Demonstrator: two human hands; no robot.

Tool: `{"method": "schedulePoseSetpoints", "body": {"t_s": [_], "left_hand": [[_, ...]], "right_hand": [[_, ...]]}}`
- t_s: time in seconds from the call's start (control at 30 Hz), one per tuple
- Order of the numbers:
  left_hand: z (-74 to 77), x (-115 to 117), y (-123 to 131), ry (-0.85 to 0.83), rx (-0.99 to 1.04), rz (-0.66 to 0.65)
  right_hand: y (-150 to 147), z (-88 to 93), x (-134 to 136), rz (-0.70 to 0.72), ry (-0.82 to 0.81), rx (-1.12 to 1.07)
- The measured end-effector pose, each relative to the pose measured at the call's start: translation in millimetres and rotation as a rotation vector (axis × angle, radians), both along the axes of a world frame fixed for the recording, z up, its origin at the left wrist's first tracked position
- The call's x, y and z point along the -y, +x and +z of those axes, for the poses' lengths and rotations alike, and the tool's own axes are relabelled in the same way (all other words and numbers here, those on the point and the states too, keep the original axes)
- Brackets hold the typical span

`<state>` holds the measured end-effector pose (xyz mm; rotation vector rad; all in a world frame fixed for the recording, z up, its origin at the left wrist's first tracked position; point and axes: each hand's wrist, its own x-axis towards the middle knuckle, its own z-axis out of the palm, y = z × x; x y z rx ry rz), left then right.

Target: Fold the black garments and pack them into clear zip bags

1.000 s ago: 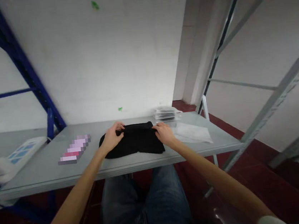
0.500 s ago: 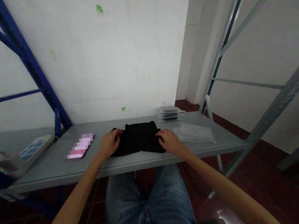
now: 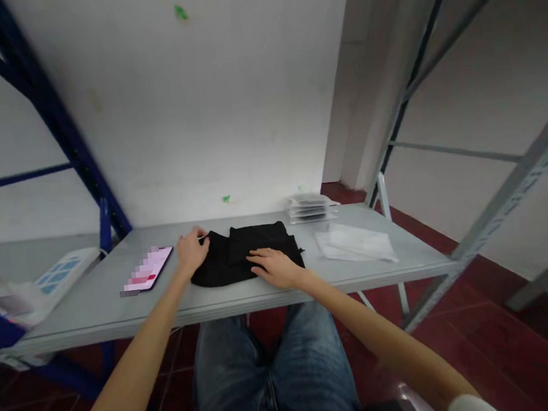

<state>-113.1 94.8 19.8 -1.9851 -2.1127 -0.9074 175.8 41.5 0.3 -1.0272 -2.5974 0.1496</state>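
A black cloth garment [image 3: 257,232] lies on the grey tabletop in front of me, its right part folded over in layers; its exact kind cannot be made out. At its upper left corner, my left hand [image 3: 192,250] is closed, fingertips pinching the fabric edge. A thin pale sliver shows by those fingertips, too small to name. My right hand [image 3: 277,268] rests palm down over the right part of the cloth, fingers stretched toward the left and holding nothing.
Left of the cloth lies a phone [image 3: 153,269]; farther left is a white power strip [image 3: 66,272]. To the right are flat translucent plastic bags [image 3: 357,242] and a stack of white packets [image 3: 310,208]. Blue [image 3: 65,137] and grey [image 3: 522,174] rack posts flank the table.
My right hand has moved left from the cloth's right edge onto its middle, fingers now flat. The left hand has shifted slightly left and away from me, spreading the cloth's left side outward.
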Motion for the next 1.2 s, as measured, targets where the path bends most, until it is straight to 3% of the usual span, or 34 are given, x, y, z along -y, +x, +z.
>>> {"method": "schedulePoseSetpoints", "body": {"t_s": [0.2, 0.37, 0.57, 1.03, 1.2], "left_hand": [[13.8, 33.0, -4.0, 0.071, 0.179, -0.336], [15.7, 66.8, -9.6, -0.107, -0.02, -0.559], [5.8, 86.0, -25.4, -0.286, -0.069, -0.521], [16.5, 85.4, -33.0, -0.374, -0.163, -0.568], [15.0, 81.1, -37.9, -0.348, -0.038, -0.591]], "right_hand": [[39.1, 6.9, 14.0, 0.012, 0.05, -0.082], [96.1, 15.0, 30.1, 0.024, 0.026, -0.097], [129.8, 13.0, 34.7, 0.018, -0.017, -0.079], [132.8, 17.7, 30.8, 0.049, 0.017, -0.05], [128.2, 10.5, 20.8, -0.008, -0.043, -0.092]]}}
